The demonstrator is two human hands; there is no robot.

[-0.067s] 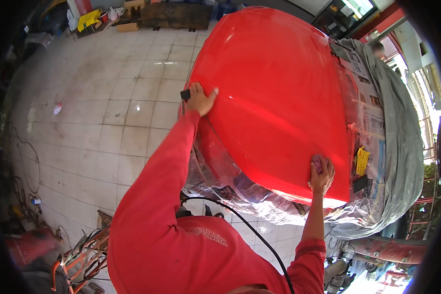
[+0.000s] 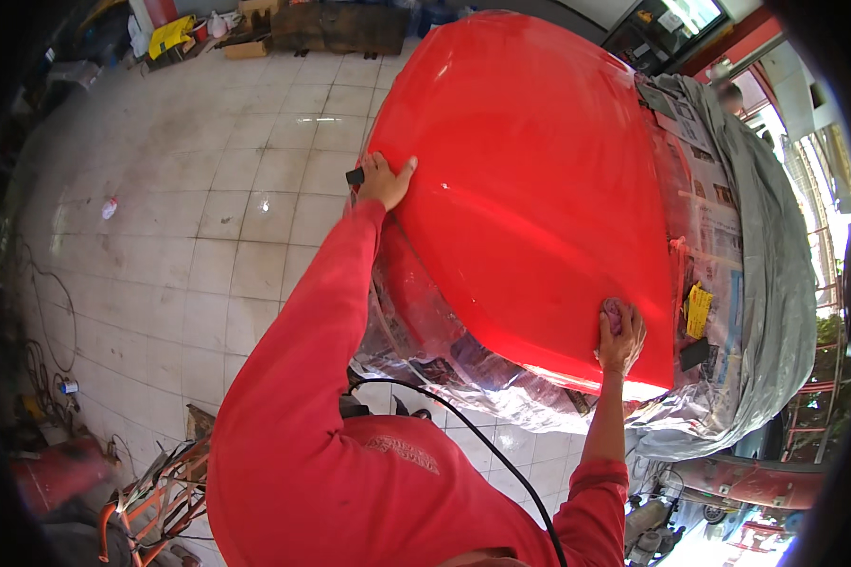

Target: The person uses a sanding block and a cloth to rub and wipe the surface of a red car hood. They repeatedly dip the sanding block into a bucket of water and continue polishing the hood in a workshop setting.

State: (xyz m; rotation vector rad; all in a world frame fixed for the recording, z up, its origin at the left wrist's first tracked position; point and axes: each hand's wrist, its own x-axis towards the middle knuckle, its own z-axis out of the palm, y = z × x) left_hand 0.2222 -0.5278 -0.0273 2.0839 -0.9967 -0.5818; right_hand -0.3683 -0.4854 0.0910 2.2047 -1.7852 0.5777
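Note:
A glossy red car hood (image 2: 520, 180) spreads in front of me. At its left edge, my left hand (image 2: 385, 182) lies with the thumb spread on the paint. A small black block (image 2: 355, 177) sticks out beside its fingers, which seem to hold it; the grip itself is hidden. Near the hood's close right corner, my right hand (image 2: 622, 342) presses a crumpled purplish-pink wad (image 2: 613, 312) against the red surface. The wad's material is too small to make out.
Newspaper masking (image 2: 709, 208) and a grey cover (image 2: 775, 274) lie beyond the hood's right edge. On the paper sit a yellow packet (image 2: 698, 310) and another black block (image 2: 694, 355). A black hose (image 2: 482, 435) crosses my body. An orange metal frame (image 2: 165, 496) stands at lower left.
My left hand has slid slightly farther along the hood's left edge, and the black block has shifted with it. My right hand and the wad look unmoved.

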